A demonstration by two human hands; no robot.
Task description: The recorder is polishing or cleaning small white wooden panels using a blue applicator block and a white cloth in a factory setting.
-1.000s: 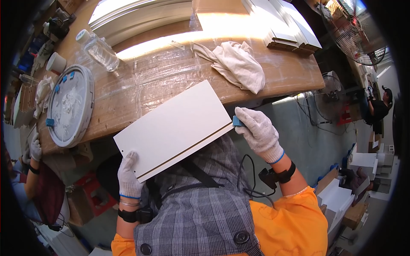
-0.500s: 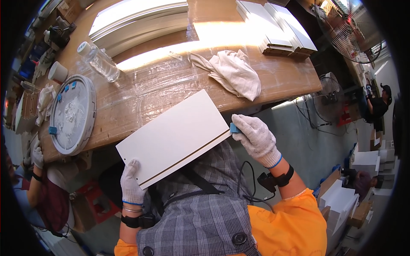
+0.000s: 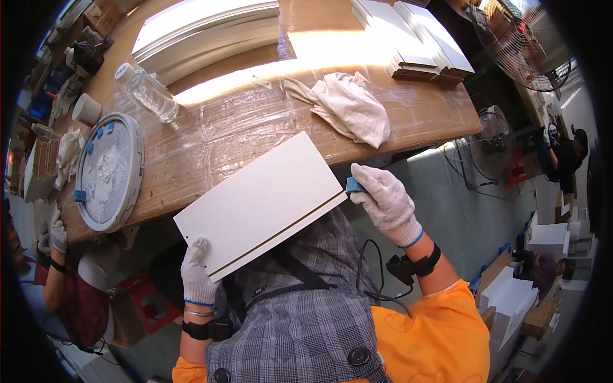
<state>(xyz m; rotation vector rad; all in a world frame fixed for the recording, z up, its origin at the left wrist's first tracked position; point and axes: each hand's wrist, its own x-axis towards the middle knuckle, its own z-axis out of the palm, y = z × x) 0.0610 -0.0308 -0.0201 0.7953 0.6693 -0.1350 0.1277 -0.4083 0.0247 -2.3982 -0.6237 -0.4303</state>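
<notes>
In the left hand [image 3: 198,279] slants a white board [image 3: 260,201]; grooved.

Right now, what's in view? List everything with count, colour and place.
White panel: one, white, held over the lap
Blue block: one, blue, at the panel's right end
Table: one, brown, ahead
Round lid: one, grey, table's left side
Small blocks: four, blue, on the lid
Bottle: one, clear, beyond the lid
Cup: one, white, left of the bottle
Cloth: one, cream, near the table's right end
Stacked panels: several, white, table's far side
Fans: two, grey, at right
Co-workers: at least three, mixed colours, both sides
Edge clutter: too small to count
Left hand: one, white glove, gripping panel's lower left corner
Right hand: one, white glove, pinching the blue block
</notes>
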